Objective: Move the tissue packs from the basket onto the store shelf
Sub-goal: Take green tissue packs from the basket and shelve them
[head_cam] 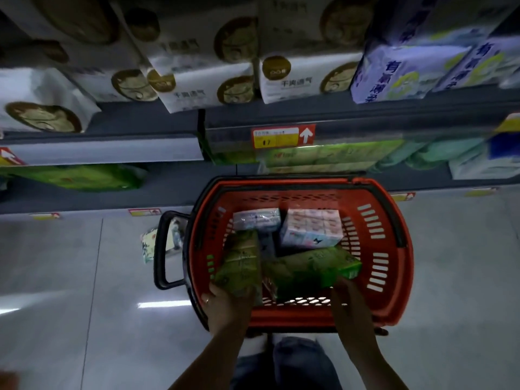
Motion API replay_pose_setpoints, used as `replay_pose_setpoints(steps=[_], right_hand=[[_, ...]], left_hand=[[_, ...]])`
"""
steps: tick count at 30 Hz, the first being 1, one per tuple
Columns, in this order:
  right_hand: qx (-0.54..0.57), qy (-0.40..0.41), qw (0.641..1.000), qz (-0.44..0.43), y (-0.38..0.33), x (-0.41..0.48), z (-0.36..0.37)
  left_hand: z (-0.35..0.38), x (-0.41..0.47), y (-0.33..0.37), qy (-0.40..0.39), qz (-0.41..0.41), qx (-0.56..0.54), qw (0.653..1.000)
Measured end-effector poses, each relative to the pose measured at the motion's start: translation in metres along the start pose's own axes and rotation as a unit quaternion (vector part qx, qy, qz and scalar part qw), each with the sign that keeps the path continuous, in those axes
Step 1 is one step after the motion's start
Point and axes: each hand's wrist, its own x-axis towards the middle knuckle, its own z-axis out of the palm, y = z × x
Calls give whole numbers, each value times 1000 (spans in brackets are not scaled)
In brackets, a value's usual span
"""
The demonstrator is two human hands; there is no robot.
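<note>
Dim aisle; grey tiled floor (70, 277) with glare streaks. A red basket (394, 220) is set on the floor against the shelving, its black handle (161, 249) at the left.

Four tissue packs are seen inside. The left green pack (242, 263) is gripped at its near end by the left hand (225, 302), fingers curled round it. The right green pack (315, 268) is held by the right hand (349, 299), fingers closed on its near edge, detail lost in shadow. A pale blue pack (256, 219) and a pink pack (312, 229) are lying at the far side.

A shelf edge (112, 153) carries a red-yellow price tag (281, 136). White packs (197, 80) and purple packs (399, 74) are stocked above, green shelf packs (323, 156) below.
</note>
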Motion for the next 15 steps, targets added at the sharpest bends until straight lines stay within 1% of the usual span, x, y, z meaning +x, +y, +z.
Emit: replay_pose_setpoints(steps=[3, 7, 10, 12, 15], right_hand=[[-3, -21, 1000, 20, 7, -2, 0], [-26, -35, 999, 19, 8, -7, -4], [-42, -50, 998, 13, 7, -8, -8], [-73, -66, 995, 3, 6, -8, -11], [-103, -88, 991, 2, -2, -10, -18]], left_hand=[[7, 0, -6, 7, 6, 8, 1000], [14, 1, -10, 14, 16, 19, 1000], [15, 0, -3, 21, 1, 22, 1000], [15, 3, 3, 23, -20, 34, 999], [11, 5, 10, 39, -34, 20, 998]])
